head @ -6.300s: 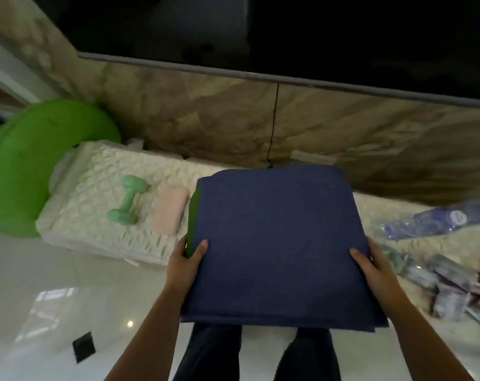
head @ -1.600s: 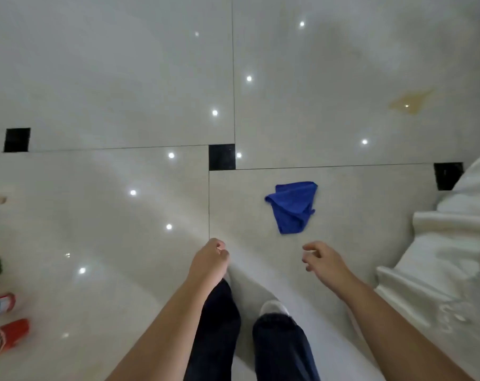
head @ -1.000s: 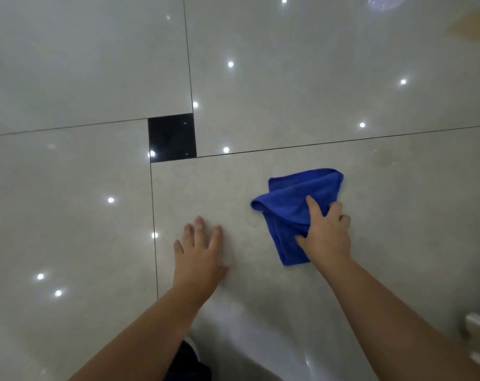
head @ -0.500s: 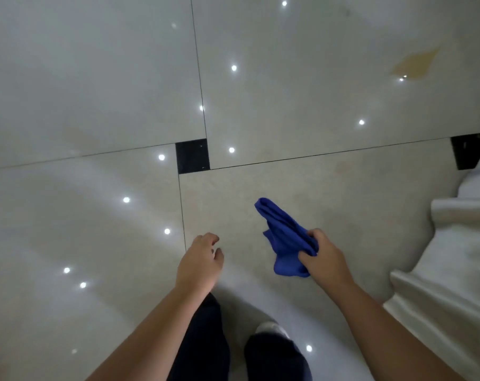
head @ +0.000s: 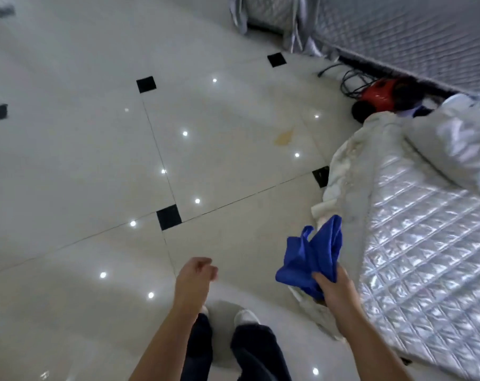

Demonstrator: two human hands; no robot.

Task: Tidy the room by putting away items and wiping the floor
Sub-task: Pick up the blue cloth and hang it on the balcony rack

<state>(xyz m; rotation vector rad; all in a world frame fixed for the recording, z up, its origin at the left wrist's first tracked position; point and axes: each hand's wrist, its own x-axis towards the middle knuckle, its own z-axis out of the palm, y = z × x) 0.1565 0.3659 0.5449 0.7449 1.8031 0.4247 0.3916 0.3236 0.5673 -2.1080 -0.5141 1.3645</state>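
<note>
My right hand (head: 333, 288) grips a crumpled blue cloth (head: 310, 257), held up off the floor beside the mattress edge. My left hand (head: 194, 279) hangs in front of me with loosely curled fingers and holds nothing. A yellowish stain (head: 284, 136) lies on the glossy white tiled floor (head: 95, 160), well ahead of both hands. My legs and white shoes show at the bottom.
A quilted silvery mattress (head: 425, 257) with a white pillow (head: 464, 144) lies on the floor at the right. A red appliance (head: 381, 96) with black cables sits beyond it. Grey quilted furniture (head: 398, 26) runs along the top right. Black inset tiles dot the floor.
I have stood up and turned right, lifting the blue cloth off the floor in my right hand. The mattress, red appliance and stain have come into view. My left hand left the floor.
</note>
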